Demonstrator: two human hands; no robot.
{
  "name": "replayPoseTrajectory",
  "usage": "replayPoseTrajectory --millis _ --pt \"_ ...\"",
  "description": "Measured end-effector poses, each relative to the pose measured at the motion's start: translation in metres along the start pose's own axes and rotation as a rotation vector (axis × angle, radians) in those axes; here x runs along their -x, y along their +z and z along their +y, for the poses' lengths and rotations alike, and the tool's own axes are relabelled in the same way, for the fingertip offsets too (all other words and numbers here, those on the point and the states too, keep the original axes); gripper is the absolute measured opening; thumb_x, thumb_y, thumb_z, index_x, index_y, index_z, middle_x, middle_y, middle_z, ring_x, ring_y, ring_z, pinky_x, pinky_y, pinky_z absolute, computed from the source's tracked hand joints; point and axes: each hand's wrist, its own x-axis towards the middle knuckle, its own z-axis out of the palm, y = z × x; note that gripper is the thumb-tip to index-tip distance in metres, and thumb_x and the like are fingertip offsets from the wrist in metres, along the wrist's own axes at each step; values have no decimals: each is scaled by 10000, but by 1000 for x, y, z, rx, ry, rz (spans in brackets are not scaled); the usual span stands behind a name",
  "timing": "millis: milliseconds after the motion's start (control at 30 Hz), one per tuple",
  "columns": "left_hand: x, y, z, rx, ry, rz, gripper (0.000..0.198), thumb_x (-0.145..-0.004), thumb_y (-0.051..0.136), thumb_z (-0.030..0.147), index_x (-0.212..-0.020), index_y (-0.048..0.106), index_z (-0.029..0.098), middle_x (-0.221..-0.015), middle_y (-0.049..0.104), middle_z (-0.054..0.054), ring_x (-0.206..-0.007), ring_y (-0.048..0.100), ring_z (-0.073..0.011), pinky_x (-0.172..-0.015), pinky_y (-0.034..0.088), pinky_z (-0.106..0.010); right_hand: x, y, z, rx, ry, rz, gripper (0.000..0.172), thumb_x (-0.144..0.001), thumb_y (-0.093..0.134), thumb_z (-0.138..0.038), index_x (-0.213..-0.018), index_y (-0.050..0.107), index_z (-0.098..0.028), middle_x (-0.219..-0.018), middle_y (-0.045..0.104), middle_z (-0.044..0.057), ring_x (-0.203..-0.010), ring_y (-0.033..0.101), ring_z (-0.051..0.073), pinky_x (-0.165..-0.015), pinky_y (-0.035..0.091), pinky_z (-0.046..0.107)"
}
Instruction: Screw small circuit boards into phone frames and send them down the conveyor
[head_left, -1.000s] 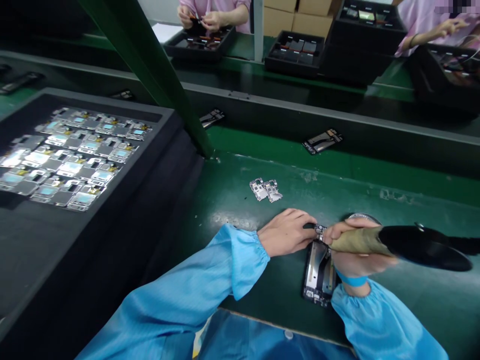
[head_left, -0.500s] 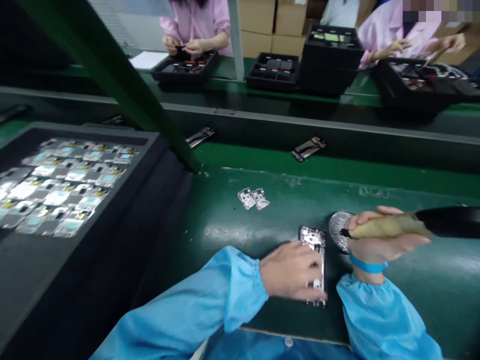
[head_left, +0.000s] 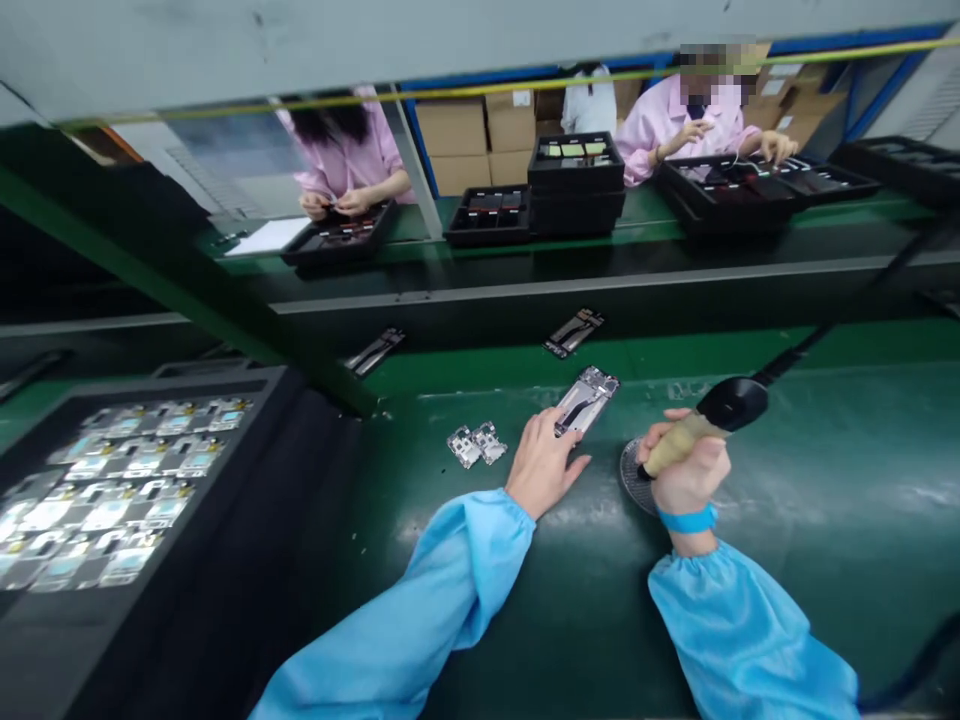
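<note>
Your right hand (head_left: 686, 470) is fisted tight around the electric screwdriver (head_left: 701, 425), tip down over the round screw dish (head_left: 631, 478), while your left hand (head_left: 541, 462), fingers loosely extended, touches the phone frame (head_left: 586, 399) lying on the green bench (head_left: 825, 470) just beyond it.
</note>
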Motion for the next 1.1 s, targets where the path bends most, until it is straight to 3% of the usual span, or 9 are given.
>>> replayPoseTrajectory --millis 133,233,400,500,567,700,833,967,1100 --pt "-38 24 0 35 15 3 191 -1016 731 163 -1191 735 239 -1494 633 -104 -1347 632 -301 -1159 588 -509 3 1 1 -30 39 -27 690 -963 574 -864 -1065 649 -186 -598 628 -13 -393 553 170 -390 444 282" --pt "-80 45 -1 64 46 -19 140 -1004 751 160 -1132 757 217 -1430 677 -110 -1321 655 -299 -1171 584 -501 7 -3 8 -48 73 -50 661 -978 592 -833 -1110 644 -188 -644 649 -4 -426 575 166 -419 461 282" --pt "-155 70 4 59 80 -24 163 -993 843 231 -1141 777 222 -1359 701 -86 -1290 667 -268 -1162 586 -437 11 -7 21 -58 88 -88 643 -992 597 -805 -1158 645 -186 -676 658 5 -436 580 170 -419 459 290" --pt "-179 76 5 43 50 -14 242 -995 871 318 -1196 766 234 -1373 683 -81 -1314 653 -253 -1169 568 -400 12 -5 21 -68 90 -88 650 -986 596 -814 -1153 649 -188 -665 654 5 -427 570 173 -402 454 292" --pt "-185 76 -2 14 -11 5 218 -1055 793 318 -1248 741 231 -1388 667 -93 -1324 642 -255 -1188 539 -412 12 -2 19 -64 87 -90 653 -983 589 -823 -1143 653 -193 -650 644 0 -421 559 170 -393 448 288" --pt "-191 70 -29 -77 -215 62 255 -1063 710 209 -1311 666 175 -1382 627 -174 -1364 594 -343 -1233 453 -569 12 0 17 -29 81 -106 673 -987 570 -836 -1145 666 -189 -637 633 -2 -420 553 166 -387 440 279" --pt "-194 61 -48 -111 -289 42 277 -959 776 133 -1200 654 191 -1299 638 -144 -1259 635 -319 -1116 519 -480 13 -2 20 -21 81 -94 687 -984 566 -843 -1148 666 -184 -644 639 4 -421 559 170 -383 445 282" --pt "-181 52 -36 -140 -252 52 223 -962 757 123 -1130 649 223 -1240 658 -90 -1211 652 -284 -1100 506 -463 12 -4 25 -29 90 -102 657 -989 587 -812 -1155 666 -181 -663 656 12 -427 568 173 -383 451 283" --pt "-138 47 -11 -180 -241 80 235 -976 726 108 -1169 655 221 -1234 684 -85 -1196 658 -300 -1132 484 -539 9 -3 26 -48 86 -95 626 -999 591 -789 -1152 657 -186 -666 658 12 -421 563 172 -378 444 281"
